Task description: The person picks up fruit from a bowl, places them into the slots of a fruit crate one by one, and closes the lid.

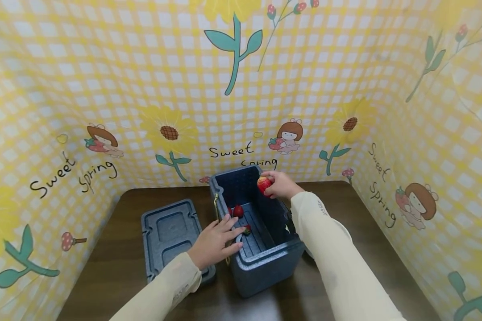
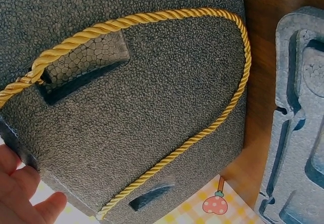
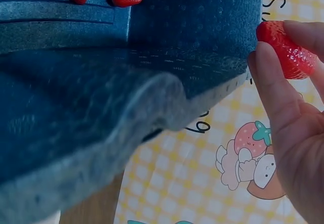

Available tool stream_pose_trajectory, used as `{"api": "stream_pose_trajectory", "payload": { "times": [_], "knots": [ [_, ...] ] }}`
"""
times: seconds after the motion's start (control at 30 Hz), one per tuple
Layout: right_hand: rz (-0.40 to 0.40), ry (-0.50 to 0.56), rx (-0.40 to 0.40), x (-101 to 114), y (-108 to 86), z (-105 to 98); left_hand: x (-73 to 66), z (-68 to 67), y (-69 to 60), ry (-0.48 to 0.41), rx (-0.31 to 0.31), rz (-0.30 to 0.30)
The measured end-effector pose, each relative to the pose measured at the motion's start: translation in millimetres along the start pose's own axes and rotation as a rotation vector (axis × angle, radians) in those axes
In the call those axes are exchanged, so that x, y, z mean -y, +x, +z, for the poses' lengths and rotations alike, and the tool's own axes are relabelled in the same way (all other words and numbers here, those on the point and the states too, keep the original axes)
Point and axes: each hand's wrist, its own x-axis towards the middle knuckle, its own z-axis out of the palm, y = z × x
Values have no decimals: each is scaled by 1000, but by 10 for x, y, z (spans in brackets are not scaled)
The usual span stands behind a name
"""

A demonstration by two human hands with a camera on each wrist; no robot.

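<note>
A strawberry is pinched between the thumb and fingers of my right hand, above the back right part of the foam box. The right wrist view shows that strawberry beside the box wall, in the right hand. My left hand rests on the box's left rim with fingers spread and fairly straight. In the left wrist view the left hand touches the rim. Inside the box lie several strawberries, one near the left wall and one by the left fingertips.
Left of the box, the foam lid lies on the brown table. A gold rope hangs along the box's left side. Checked yellow cloth stands behind and at both sides. Something partly hidden sits under the right forearm, beside the box.
</note>
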Motion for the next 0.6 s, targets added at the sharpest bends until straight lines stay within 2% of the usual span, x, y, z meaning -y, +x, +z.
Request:
{"api": "stream_pose_trajectory", "payload": {
  "times": [0.1, 0.3, 0.47, 0.6],
  "knots": [
    [6, -6, 7, 37, 35, 28, 4, -37, 1, 3, 10, 1],
    [10, -22, 12, 62, 83, 83, -15, -1, 11, -1, 6, -6],
    [3, -26, 16, 151, 142, 185, -7, -23, 11, -11, 1, 14],
    [4, -16, 25, 206, 173, 256, -20, -55, 16, 50, 5, 43]
  ]
}}
